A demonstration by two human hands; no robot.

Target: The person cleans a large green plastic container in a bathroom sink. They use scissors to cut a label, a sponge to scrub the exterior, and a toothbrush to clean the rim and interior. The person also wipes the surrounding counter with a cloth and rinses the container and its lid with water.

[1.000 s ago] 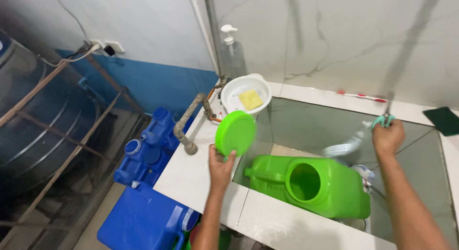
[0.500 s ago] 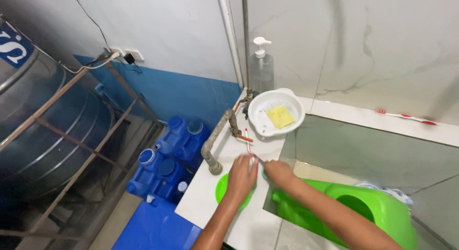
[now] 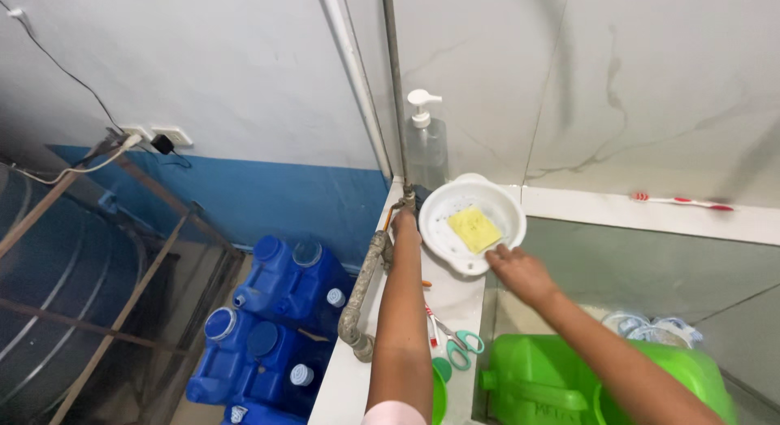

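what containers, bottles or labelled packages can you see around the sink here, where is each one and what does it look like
Clear plastic pump bottle with a white pump head: upright in the wall corner behind the white round bowl.
Blue plastic jerrycans with round caps: clustered on the floor left of the counter.
Bright green plastic jerrycan with a handle: in the sink, lower right.
Large dark blue drum: far left, inside a metal frame.
No screens or signs show.

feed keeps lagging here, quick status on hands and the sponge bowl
Left hand up on the tap. Right hand at the white bowl rim, fingers close to the yellow sponge. Scissors lie on the ledge, clear of both.
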